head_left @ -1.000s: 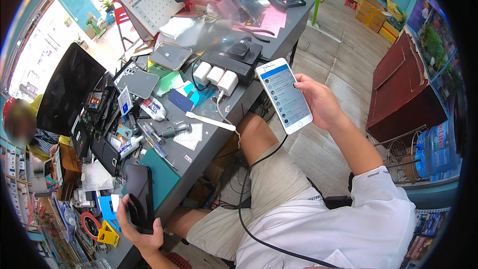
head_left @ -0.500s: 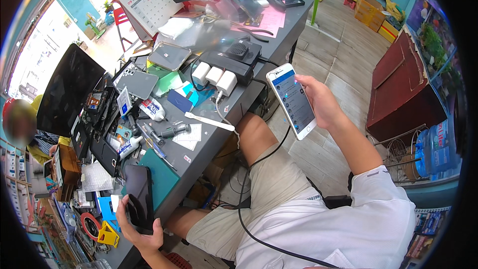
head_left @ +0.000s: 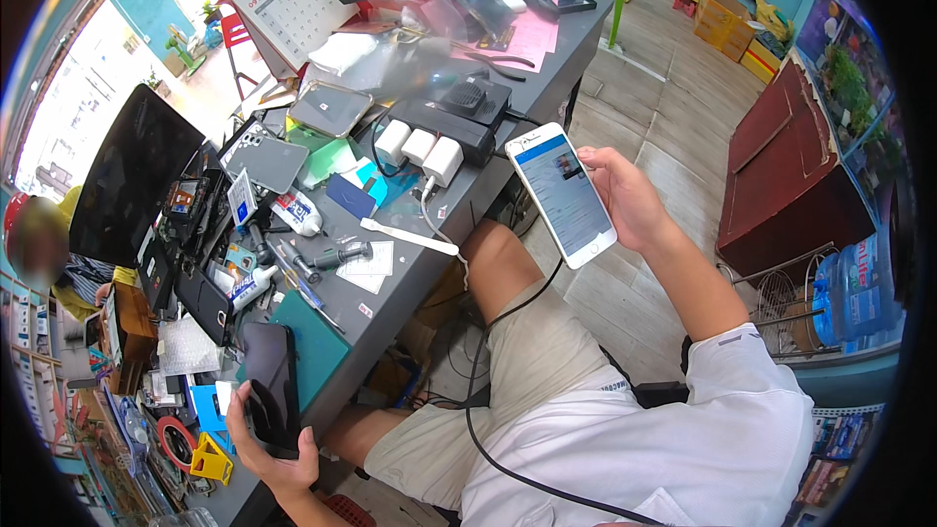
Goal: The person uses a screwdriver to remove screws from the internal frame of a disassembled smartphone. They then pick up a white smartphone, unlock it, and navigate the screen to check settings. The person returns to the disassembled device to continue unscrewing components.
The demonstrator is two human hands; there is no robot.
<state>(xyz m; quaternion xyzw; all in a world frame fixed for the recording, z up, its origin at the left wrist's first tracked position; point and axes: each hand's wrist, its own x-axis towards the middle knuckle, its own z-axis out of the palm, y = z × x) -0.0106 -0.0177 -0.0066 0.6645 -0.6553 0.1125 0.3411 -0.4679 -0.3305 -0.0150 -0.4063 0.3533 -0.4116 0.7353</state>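
Observation:
My right hand (head_left: 632,203) is closed on a white smartphone (head_left: 566,203), held out over the floor beside the desk. Its lit screen shows a blue bar along the top and a small dark picture; the thumb rests at the screen's upper right edge. At the lower left, my left hand (head_left: 281,464) grips the lower part of a dark phone (head_left: 269,371) with a black, glossy face. The thumb is on one side of it and the fingers on the other. That phone lies partly over a green mat (head_left: 317,337) at the desk's near edge.
A power strip with white chargers (head_left: 419,148), glue tubes (head_left: 256,288), a screwdriver (head_left: 297,262) and a grey phone back (head_left: 267,164) crowd the grey desk (head_left: 390,283). A black cable (head_left: 488,459) crosses my lap. Another person (head_left: 59,244) is at the far left.
The white smartphone has shifted slightly left and tilted a little. Its screen has gone from a list with round icons to a page with a small dark picture. My left hand has barely moved.

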